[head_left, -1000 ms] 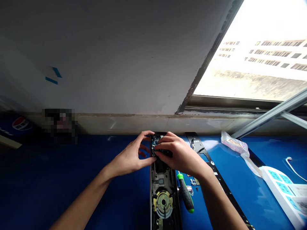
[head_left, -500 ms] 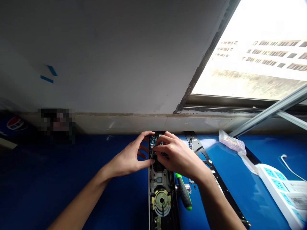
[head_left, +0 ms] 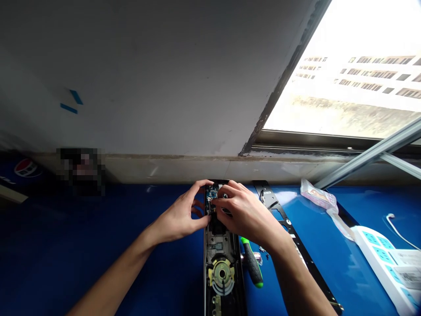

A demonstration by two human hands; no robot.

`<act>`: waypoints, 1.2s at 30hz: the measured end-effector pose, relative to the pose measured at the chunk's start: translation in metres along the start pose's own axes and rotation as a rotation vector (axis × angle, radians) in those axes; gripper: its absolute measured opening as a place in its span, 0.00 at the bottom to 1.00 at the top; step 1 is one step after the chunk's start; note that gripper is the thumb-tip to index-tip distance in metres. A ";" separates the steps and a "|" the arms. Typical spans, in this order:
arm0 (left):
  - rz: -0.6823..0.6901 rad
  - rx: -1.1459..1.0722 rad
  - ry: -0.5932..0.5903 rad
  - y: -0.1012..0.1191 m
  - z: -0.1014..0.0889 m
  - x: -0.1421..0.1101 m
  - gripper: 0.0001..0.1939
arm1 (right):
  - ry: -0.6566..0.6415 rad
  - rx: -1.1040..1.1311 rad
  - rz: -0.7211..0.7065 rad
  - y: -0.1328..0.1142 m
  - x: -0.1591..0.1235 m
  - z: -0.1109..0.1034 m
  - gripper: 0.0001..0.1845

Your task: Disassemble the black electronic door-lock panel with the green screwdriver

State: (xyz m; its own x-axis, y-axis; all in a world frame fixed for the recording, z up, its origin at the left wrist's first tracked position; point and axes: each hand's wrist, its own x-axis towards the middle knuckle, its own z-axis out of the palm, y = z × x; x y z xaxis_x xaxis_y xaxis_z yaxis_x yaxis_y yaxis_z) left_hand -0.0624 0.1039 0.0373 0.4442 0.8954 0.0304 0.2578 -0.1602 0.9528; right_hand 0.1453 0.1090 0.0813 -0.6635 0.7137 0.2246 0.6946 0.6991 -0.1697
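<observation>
A long, narrow black lock housing point(head_left: 219, 245) lies open-side up on the blue table, with a round brass-coloured mechanism point(head_left: 222, 274) in its lower half. A blue circuit board point(head_left: 210, 195) sits at its far end. My left hand point(head_left: 179, 215) holds the housing's left edge, index finger at the top corner and thumb lower down. Over the board, my right hand point(head_left: 238, 208) has its fingers bent and closed together; whatever is between the fingertips is hidden. Right of the housing rests a green-and-black screwdriver point(head_left: 252, 263), with several small screws point(head_left: 264, 251) beside it.
A long black metal plate point(head_left: 289, 230) lies right of my right hand. Farther right are a clear plastic packet point(head_left: 318, 195), a white power strip point(head_left: 381, 259) and a white cable point(head_left: 399, 230). A wall stands behind the table, and a metal bar point(head_left: 365, 151) slants across the right.
My left thumb has slid slightly left to the housing's edge. My right hand has shifted very slightly over the board. The view has turned a little.
</observation>
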 end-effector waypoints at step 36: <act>-0.002 0.050 0.023 0.005 0.004 -0.001 0.38 | 0.172 0.013 0.215 -0.005 0.012 0.023 0.06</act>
State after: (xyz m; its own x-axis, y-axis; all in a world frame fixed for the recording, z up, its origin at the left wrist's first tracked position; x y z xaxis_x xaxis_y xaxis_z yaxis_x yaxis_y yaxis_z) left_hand -0.0581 0.1011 0.0405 0.4238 0.9050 0.0363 0.3011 -0.1786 0.9367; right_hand 0.1271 0.1150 0.0629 -0.4438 0.8284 0.3417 0.8100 0.5340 -0.2426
